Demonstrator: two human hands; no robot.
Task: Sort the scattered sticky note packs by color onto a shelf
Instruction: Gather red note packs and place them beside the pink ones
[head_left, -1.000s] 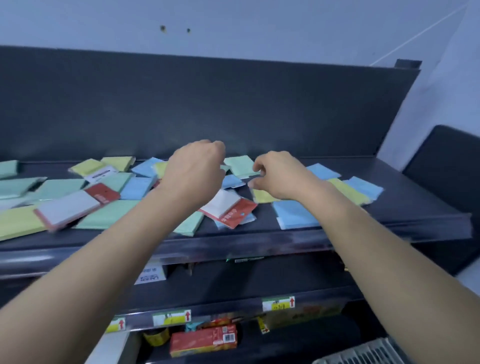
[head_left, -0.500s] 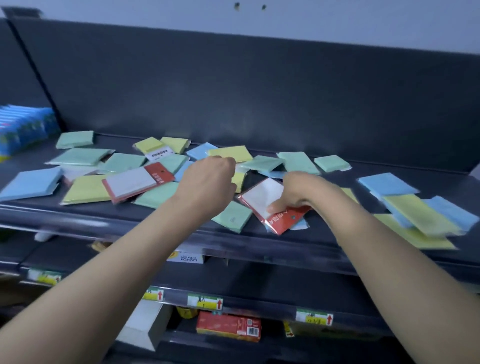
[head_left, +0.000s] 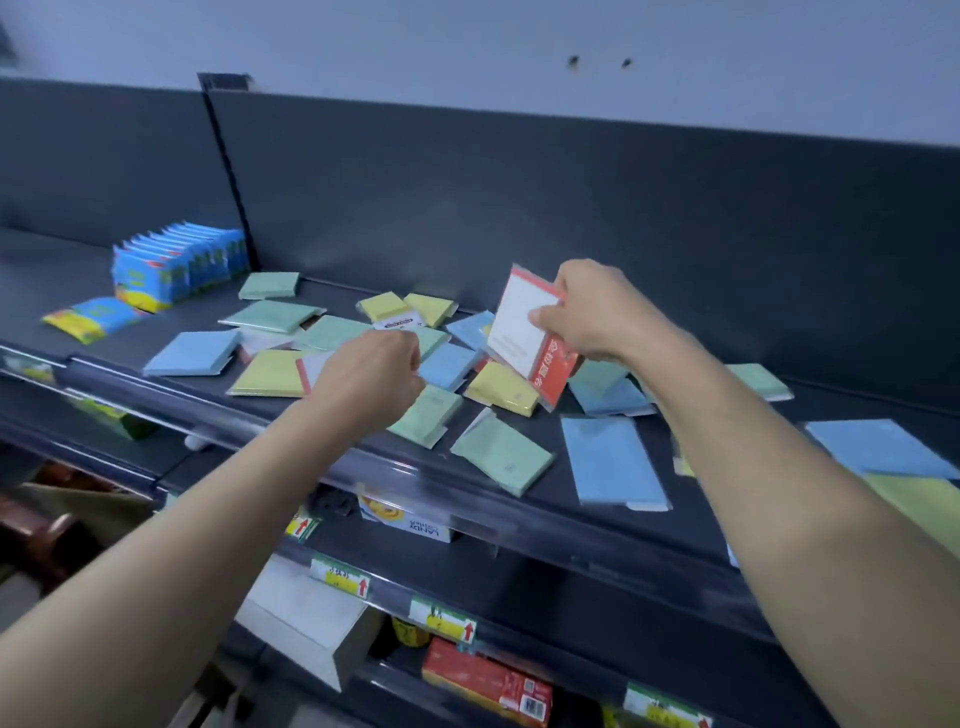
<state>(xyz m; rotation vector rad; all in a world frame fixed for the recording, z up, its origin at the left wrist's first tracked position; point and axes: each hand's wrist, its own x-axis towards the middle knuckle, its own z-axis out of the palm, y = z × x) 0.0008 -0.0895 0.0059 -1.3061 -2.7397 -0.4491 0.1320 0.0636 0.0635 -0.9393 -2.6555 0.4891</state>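
Red-and-white pack (head_left: 524, 332), risk est.?
— Prob. slip: held by one corner only, wrap looks slick. If dropped, it could knock yellow pack (head_left: 498, 387) & neighbours twd. shelf (head_left: 395, 467) front rail, maybe over it.
— Holder?
— Right hand (head_left: 592, 312), thumb & fingers pinching its upper right corner. Pack tilted up on edge, well behind the rail, lower end at or just above the yellow one.
— Left hand (head_left: 371, 371)?
— Nearer the rail, fingers curled over 2nd red-edged pack (head_left: 314, 366); gripping or not, can't tell.

Left hand (head_left: 371, 374) curled (knuckles up), right hand (head_left: 597, 312) pinching a pack (head_left: 519, 322)
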